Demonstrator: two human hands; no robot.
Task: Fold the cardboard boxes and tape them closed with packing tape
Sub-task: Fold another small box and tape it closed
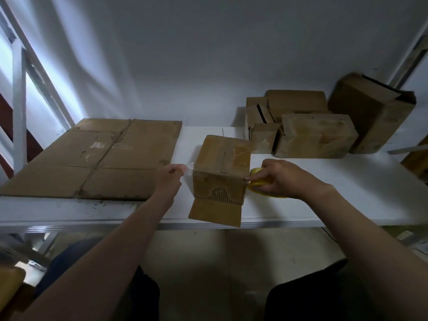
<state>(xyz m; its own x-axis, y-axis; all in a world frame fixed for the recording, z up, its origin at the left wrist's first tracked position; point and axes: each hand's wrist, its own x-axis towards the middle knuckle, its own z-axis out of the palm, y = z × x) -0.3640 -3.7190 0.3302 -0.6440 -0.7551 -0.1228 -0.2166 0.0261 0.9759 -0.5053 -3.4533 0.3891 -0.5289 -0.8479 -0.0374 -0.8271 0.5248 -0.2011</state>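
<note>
A cardboard box (222,163) stood at the near edge of the white desk (324,193), about midway along it, one loose flap (215,214) hanging past that edge. It sat directly between the person's hands. The left hand (169,176) hovered just beside the box's near left top corner, finger and thumb pinching the free end of clear tape (189,167). The right hand (280,177) was against the box's right side, fingers curled round a yellow tape roll (254,172) that touched the near right corner. A flattened carton (99,158) covered the desk's left end. Folded boxes (315,135) were heaped toward the far right corner.
</note>
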